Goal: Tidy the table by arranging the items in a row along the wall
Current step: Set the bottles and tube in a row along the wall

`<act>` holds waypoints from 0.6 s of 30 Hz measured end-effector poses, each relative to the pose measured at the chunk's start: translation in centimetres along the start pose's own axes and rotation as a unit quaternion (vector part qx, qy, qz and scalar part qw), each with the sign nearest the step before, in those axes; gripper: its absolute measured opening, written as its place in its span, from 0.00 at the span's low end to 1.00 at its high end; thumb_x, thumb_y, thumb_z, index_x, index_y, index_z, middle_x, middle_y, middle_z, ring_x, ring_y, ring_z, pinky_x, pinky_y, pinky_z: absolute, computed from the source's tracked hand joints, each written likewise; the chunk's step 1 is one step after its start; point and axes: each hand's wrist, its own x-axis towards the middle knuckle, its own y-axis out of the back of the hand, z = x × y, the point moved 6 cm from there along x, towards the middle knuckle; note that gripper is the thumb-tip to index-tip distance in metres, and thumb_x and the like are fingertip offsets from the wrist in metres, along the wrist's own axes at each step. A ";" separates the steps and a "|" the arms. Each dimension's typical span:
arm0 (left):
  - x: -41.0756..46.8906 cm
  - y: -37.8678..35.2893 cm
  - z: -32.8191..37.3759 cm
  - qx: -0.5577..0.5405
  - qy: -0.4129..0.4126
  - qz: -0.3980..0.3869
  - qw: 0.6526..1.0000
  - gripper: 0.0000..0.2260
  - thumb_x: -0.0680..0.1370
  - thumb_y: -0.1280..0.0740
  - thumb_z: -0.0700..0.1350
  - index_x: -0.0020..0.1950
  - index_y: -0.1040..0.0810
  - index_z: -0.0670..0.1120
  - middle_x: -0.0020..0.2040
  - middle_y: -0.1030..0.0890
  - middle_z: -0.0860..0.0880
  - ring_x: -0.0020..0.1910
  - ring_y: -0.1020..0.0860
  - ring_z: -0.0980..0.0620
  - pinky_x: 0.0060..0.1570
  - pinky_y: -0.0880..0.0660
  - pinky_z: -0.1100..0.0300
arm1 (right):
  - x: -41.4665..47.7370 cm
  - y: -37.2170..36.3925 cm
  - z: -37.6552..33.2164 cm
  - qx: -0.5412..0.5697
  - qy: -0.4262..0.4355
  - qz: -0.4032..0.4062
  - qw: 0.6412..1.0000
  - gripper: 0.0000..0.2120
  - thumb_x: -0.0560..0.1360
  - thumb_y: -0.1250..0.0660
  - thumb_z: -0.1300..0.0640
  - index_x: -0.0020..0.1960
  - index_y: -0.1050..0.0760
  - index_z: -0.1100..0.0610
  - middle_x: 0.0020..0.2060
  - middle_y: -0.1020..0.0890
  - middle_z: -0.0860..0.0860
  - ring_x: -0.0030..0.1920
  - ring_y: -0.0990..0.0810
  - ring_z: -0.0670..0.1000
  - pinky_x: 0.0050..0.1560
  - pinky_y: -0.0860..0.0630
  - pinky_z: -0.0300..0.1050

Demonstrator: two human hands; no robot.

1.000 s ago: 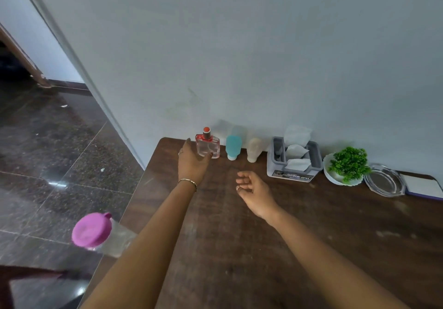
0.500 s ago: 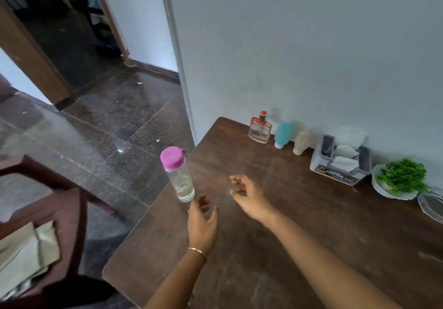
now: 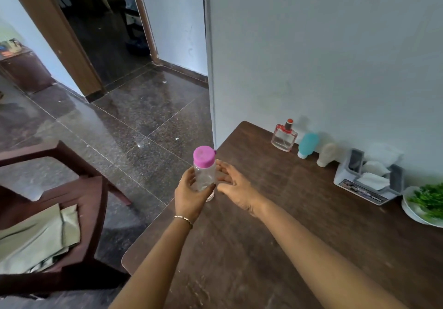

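Nearest, on the desk (image 3: pixel 263 248), both forearms reach forward toward its left edge, a thin bracelet (image 3: pixel 183 219) on the left wrist. The left hand (image 3: pixel 189 196) is wrapped round the lower body of a clear bottle (image 3: pixel 205 175) with a pink cap (image 3: pixel 203 156), which stands upright right at that left edge. Its base is at the desk surface, though whether it rests there or is just lifted I cannot tell. The right hand (image 3: pixel 237 188) lies just beside the bottle with fingers loosely extended, their tips at the bottle's far side and seemingly touching it rather than gripping.

Farther off, along the back edge against the wall (image 3: pixel 311 56), the row is already laid: a perfume flask (image 3: pixel 284 138) nearest the back left corner, then a teal tube (image 3: pixel 308 144), a cream bottle (image 3: pixel 327 154), a tissue holder (image 3: pixel 364 181) and a bowl of greenery (image 3: pixel 407 209).

The step in hand looks like picking up the last stray item. The next move would call for carrying the bottle to the back left corner and setting it down upright left of the flask, where bare desk remains, without knocking the flask or letting the tall bottle topple off the edge
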 end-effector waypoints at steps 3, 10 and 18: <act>0.7 -1.0 0.6 -0.009 -0.007 -0.005 1.000 0.29 0.63 0.21 0.45 0.62 0.25 0.45 0.54 0.18 0.49 0.53 0.21 0.53 0.56 0.24 0.57 | 0.4 0.9 -0.4 0.000 -0.007 0.009 1.000 0.32 0.73 0.38 0.68 0.73 0.38 0.49 0.67 0.29 0.49 0.65 0.27 0.47 0.65 0.28 0.45; 4.5 -5.9 4.1 -0.007 -0.031 -0.062 0.998 0.29 0.64 0.21 0.46 0.63 0.26 0.47 0.54 0.20 0.52 0.52 0.22 0.55 0.52 0.26 0.62 | 1.5 6.0 -1.9 0.018 -0.010 0.061 0.998 0.32 0.74 0.40 0.72 0.73 0.38 0.49 0.63 0.26 0.45 0.63 0.26 0.44 0.57 0.27 0.35; 11.8 -14.5 9.0 0.013 -0.075 -0.148 0.986 0.27 0.65 0.22 0.47 0.61 0.26 0.47 0.52 0.19 0.50 0.50 0.20 0.51 0.51 0.23 0.57 | 4.8 13.6 -3.4 0.025 -0.017 0.129 0.991 0.30 0.76 0.46 0.71 0.74 0.40 0.50 0.61 0.27 0.42 0.56 0.26 0.36 0.47 0.30 0.26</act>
